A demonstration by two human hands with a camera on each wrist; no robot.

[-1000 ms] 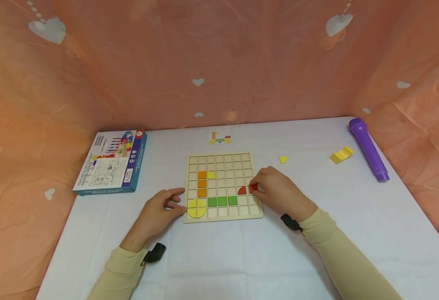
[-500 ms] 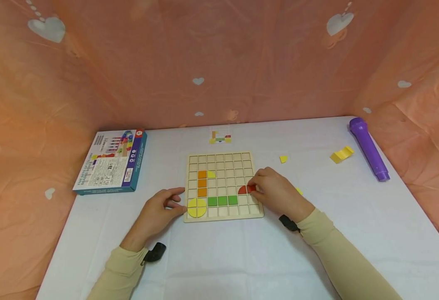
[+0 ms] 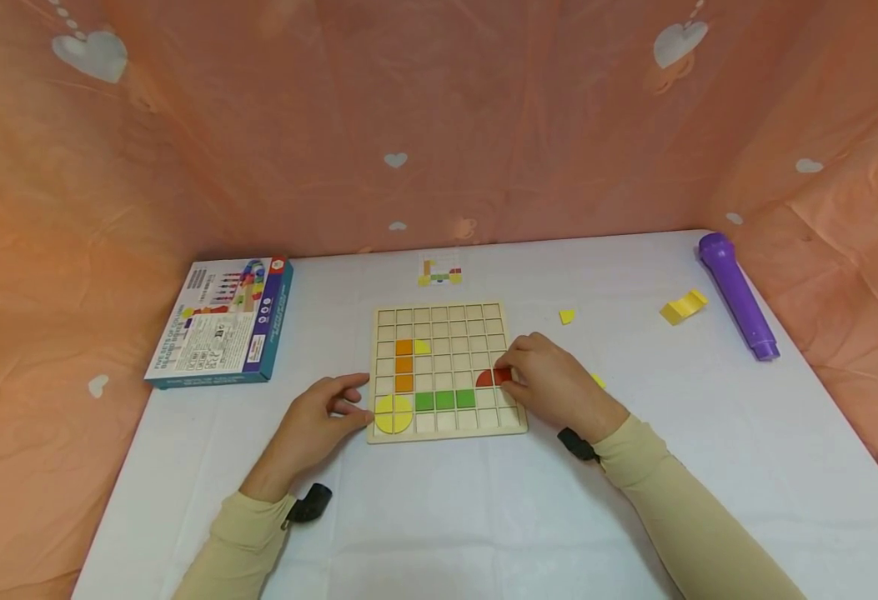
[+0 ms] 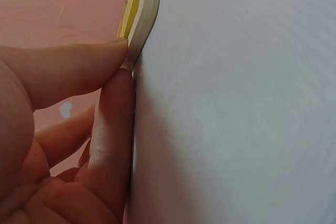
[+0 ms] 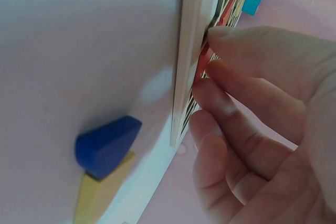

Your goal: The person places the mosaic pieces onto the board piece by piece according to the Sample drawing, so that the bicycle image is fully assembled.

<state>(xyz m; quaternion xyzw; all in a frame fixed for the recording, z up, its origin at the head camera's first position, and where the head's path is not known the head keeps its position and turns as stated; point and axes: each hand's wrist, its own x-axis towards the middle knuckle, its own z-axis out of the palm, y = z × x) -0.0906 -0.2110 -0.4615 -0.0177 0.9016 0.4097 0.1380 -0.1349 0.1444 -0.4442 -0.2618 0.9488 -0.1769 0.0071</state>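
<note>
A wooden grid board (image 3: 454, 425) lies on the white table. My right hand (image 3: 559, 387) pinches a red piece (image 3: 502, 377) in a cell at the board's right side, beside a red quarter-circle piece (image 3: 484, 378). The thumb and fingertips meet on that piece in the right wrist view. My left hand (image 3: 318, 429) touches the board's left edge with thumb and index finger, the fingers loosely bent. In cells stand orange squares (image 3: 404, 365), green squares (image 3: 444, 401), a yellow circle of quarter pieces (image 3: 393, 414) and a yellow quarter piece (image 3: 422, 347).
Behind the board lies a pattern card (image 3: 440, 270). A box (image 3: 221, 321) is at left. To the right are a yellow piece (image 3: 567, 317), a yellow block (image 3: 683, 307) and a purple tube (image 3: 739, 296). A blue block (image 5: 107, 148) shows in the right wrist view.
My right hand has moved slightly left, bringing the red piece up against the other red one. A yellow piece now peeks out behind that hand. The left hand stays put.
</note>
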